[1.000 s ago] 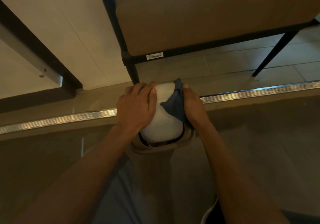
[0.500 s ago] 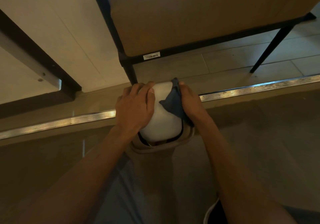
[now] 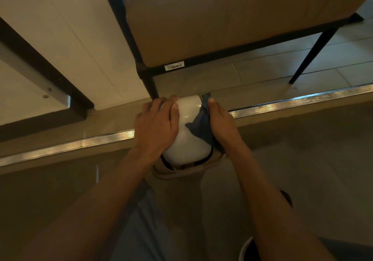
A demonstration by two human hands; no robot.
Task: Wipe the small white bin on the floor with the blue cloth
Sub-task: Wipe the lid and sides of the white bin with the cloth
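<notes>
With your left hand (image 3: pixel 156 125) laid flat steadying the small white bin (image 3: pixel 186 131), your right hand (image 3: pixel 219 123) presses the blue cloth (image 3: pixel 199 127) against its side mid-wipe; next, likely sweep onto the unwiped surface.

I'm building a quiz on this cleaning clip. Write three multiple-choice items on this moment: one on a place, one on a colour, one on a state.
1. Where does the blue cloth lie?
A. on the floor
B. against the right side of the white bin
C. on the chair seat

2. What colour are the chair legs?
A. black
B. white
C. red

3. What is the left hand doing?
A. hanging idle
B. holding the cloth
C. resting on the bin's left side

Answers:
1 B, the right hand presses the cloth to the bin's right side.
2 A, the legs and frame show black against the pale floor tiles.
3 C, its palm and fingers lie on the bin's white top.
</notes>
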